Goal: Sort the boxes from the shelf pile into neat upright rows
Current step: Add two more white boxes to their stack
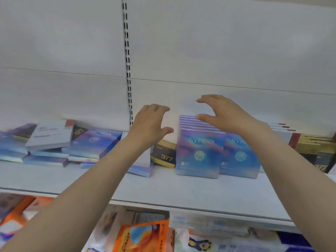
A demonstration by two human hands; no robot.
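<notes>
Both hands are spread and hold nothing. The right hand (221, 113) hovers over the upright row (199, 151) at center frame; the left hand (151, 122) is closer to the pile (60, 142), flat at left.

"377" on black box (164, 157)

Boxes on the shelf, pile at 9 o'clock, rows at 3 o'clock.
We see the shelf (181, 193) bearing a flat-lying pile (54, 146) at 9 o'clock, two upright rows (200, 153) side by side toward 3 o'clock, a tilted box (163, 155) between them, more upright boxes (316, 148) farthest toward 3 o'clock, and packets (141, 235) below at 6 o'clock.
</notes>
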